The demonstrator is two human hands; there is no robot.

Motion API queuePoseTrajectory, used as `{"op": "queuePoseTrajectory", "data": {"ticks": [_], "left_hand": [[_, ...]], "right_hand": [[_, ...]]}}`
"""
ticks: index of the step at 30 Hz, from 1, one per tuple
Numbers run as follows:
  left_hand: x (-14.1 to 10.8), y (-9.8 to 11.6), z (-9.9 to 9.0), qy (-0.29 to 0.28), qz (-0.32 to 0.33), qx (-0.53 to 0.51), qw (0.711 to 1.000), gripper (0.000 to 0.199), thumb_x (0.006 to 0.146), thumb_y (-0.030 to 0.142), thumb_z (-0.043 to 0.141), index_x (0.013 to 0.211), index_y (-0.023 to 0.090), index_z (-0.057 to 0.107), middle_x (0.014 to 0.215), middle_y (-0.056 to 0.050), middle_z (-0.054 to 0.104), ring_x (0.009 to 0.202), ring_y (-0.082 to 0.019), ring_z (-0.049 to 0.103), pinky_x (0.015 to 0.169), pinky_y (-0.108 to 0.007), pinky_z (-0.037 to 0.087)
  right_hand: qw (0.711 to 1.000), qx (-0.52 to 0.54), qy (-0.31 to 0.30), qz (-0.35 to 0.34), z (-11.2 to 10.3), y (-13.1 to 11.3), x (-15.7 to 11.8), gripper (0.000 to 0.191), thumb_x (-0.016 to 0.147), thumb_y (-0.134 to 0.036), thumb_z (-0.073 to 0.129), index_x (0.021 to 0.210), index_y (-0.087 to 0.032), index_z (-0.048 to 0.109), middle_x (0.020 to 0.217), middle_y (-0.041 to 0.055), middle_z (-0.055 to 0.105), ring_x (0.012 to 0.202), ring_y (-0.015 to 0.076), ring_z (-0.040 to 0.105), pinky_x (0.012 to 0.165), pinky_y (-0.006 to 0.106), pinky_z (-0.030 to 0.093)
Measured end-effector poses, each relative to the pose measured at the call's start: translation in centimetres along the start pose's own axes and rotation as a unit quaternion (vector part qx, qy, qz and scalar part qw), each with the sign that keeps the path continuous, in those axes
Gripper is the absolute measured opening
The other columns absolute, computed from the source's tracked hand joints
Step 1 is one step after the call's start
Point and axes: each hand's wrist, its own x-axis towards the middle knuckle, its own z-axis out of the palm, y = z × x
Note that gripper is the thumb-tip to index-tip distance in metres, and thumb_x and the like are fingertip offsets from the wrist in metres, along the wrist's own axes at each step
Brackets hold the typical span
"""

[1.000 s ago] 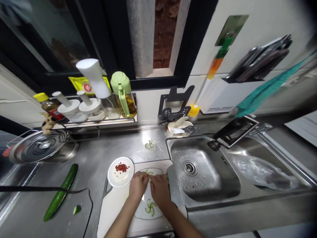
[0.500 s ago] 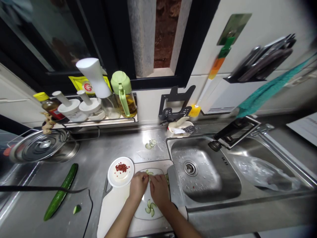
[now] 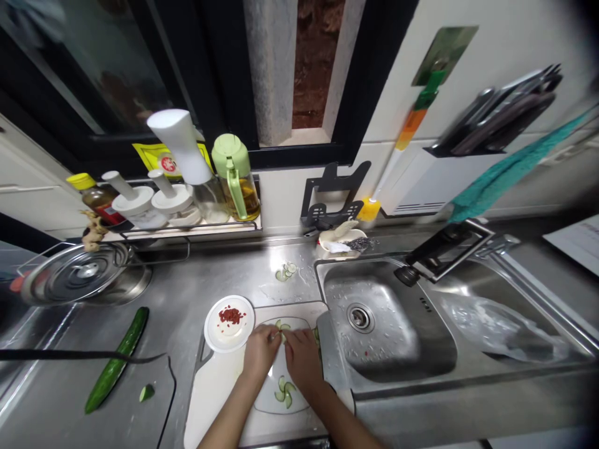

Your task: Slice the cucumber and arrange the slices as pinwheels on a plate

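Both hands meet over the far part of a pale plate [image 3: 276, 399] that lies on a white cutting board [image 3: 213, 390]. My left hand [image 3: 261, 349] is closed in a pinch, and my right hand [image 3: 302, 355] has its fingers pressed together against it. A thin cucumber slice [image 3: 282, 335] shows at their fingertips, partly hidden. Just beyond them lie more cucumber slices [image 3: 282, 325]. On the plate's near part, several curved slices form a flower-like pinwheel [image 3: 284, 391]. Beside my right hand is a grey cleaver blade [image 3: 332, 349], with slices partly hidden along it.
A white dish of red berries [image 3: 219, 337] stands at the board's far left corner. Left on the counter are a long cucumber [image 3: 116, 358] and a cut end [image 3: 146, 392]. Loose slices [image 3: 286, 271] lie behind the board. The sink [image 3: 388, 324] is at right.
The hands stay at the same spot, with only slight finger movement at the slice. The whole view has shifted a little; the things on the counter have not moved.
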Motion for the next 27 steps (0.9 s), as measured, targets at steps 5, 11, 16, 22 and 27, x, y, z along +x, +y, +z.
{"op": "queuePoseTrajectory", "data": {"ticks": [5, 11, 16, 22, 27], "left_hand": [[-0.2, 0.1, -0.4, 0.005, -0.001, -0.008, 1.0, 0.016, 0.077, 0.02, 0.054, 0.075, 0.019, 0.07, 0.075, -0.004, 0.069, 0.073, -0.017, 0.064, 0.072, -0.028, 0.047], [-1.1, -0.9, -1.7, 0.023, -0.021, -0.016, 0.999, 0.021, 0.079, 0.027, 0.054, 0.085, 0.019, 0.073, 0.085, -0.006, 0.073, 0.081, -0.02, 0.066, 0.079, -0.031, 0.049], [-1.7, -3.3, -4.5, 0.07, -0.086, 0.012, 0.994, 0.026, 0.08, 0.033, 0.052, 0.083, 0.02, 0.073, 0.09, -0.007, 0.074, 0.085, -0.021, 0.066, 0.081, -0.03, 0.048], [-0.8, -6.0, -7.8, 0.111, -0.192, 0.067, 0.973, 0.025, 0.079, 0.034, 0.05, 0.081, 0.021, 0.072, 0.088, -0.006, 0.073, 0.08, -0.019, 0.065, 0.077, -0.026, 0.045], [0.4, -6.9, -8.2, 0.1, -0.227, 0.103, 0.963, 0.025, 0.081, 0.034, 0.048, 0.077, 0.021, 0.069, 0.077, -0.004, 0.068, 0.074, -0.017, 0.062, 0.071, -0.024, 0.041]], "right_hand": [[1.0, -0.004, 0.003, -0.005, -0.1, 0.0, 0.0, 0.032, 0.084, -0.008, 0.046, 0.106, -0.019, 0.067, 0.092, 0.0068, 0.065, 0.09, 0.0238, 0.048, 0.085, 0.037, 0.037], [1.0, -0.005, 0.01, -0.015, -0.4, 0.3, -0.4, 0.034, 0.084, -0.007, 0.046, 0.107, -0.019, 0.067, 0.091, 0.0063, 0.065, 0.09, 0.0224, 0.049, 0.086, 0.036, 0.038], [0.999, -0.008, 0.029, -0.038, -0.7, 0.4, -1.4, 0.03, 0.084, -0.008, 0.046, 0.101, -0.018, 0.069, 0.09, 0.007, 0.067, 0.09, 0.0232, 0.05, 0.086, 0.038, 0.04], [0.998, 0.011, 0.033, -0.047, -0.8, -0.1, -2.6, 0.028, 0.083, -0.007, 0.048, 0.098, -0.019, 0.07, 0.087, 0.0055, 0.067, 0.089, 0.0226, 0.051, 0.083, 0.035, 0.041], [0.998, 0.02, 0.031, -0.045, -0.5, -0.2, -3.1, 0.027, 0.083, -0.006, 0.049, 0.096, -0.017, 0.07, 0.087, 0.0053, 0.067, 0.088, 0.0222, 0.05, 0.083, 0.035, 0.04]]}}
